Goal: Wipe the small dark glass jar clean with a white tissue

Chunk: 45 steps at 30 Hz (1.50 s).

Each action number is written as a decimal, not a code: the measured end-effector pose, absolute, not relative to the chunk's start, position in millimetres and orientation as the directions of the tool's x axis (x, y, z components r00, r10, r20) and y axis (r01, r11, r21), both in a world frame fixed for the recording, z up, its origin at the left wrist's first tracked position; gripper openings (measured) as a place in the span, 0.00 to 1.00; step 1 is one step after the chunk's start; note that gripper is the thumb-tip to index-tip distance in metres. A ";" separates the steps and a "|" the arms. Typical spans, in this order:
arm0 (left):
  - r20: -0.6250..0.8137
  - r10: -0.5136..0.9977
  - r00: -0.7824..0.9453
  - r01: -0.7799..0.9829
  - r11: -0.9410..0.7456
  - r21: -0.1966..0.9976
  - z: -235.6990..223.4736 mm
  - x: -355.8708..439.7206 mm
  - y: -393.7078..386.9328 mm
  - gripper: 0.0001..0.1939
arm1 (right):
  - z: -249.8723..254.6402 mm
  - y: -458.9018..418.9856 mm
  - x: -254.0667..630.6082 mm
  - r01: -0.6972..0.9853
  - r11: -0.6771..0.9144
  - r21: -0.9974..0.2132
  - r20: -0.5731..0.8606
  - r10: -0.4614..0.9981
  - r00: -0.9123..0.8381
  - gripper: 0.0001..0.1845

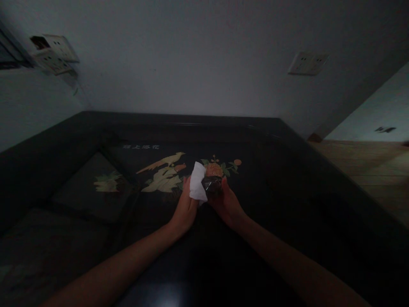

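Observation:
My left hand (185, 209) is closed on a crumpled white tissue (197, 182), pressing it against the left side of a small dark, shiny object (212, 183). That object looks glassy and catches a few bright glints; its exact kind is too dim to make out. From the other side my right hand (230, 207) grips it, with the fingers mostly hidden behind and below. Both hands are close together over a dark glossy tabletop (255, 179), in front of its inlaid flower picture (213, 169).
A pale inlaid bird (162, 161) decorates the tabletop to the left. Behind it rises a plain wall (191, 64) with a socket plate (308, 63) at right and more sockets (53, 55) at left. Wooden flooring (367, 162) shows beyond the right edge.

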State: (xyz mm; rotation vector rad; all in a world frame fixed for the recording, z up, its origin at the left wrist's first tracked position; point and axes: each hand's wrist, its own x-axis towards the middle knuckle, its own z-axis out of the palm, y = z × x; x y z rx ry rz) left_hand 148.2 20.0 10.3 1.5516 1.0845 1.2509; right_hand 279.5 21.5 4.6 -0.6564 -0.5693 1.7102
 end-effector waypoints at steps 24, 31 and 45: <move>0.335 0.925 0.176 0.076 -0.353 0.933 5.5 141.6 17.4 0.29 | 12.9 15.4 277.2 -0.712 -0.232 -0.663 -0.071 0.966 -0.249 0.24; 0.346 0.933 0.102 0.086 -0.355 0.931 15.9 144.7 14.7 0.25 | 9.9 17.9 282.3 -0.706 -0.235 -0.668 -0.095 0.968 -0.233 0.25; 0.209 0.973 0.092 0.056 -0.215 0.975 31.9 146.0 22.5 0.21 | 1.4 19.3 275.5 -0.662 -0.167 -0.731 -0.005 0.971 -0.239 0.28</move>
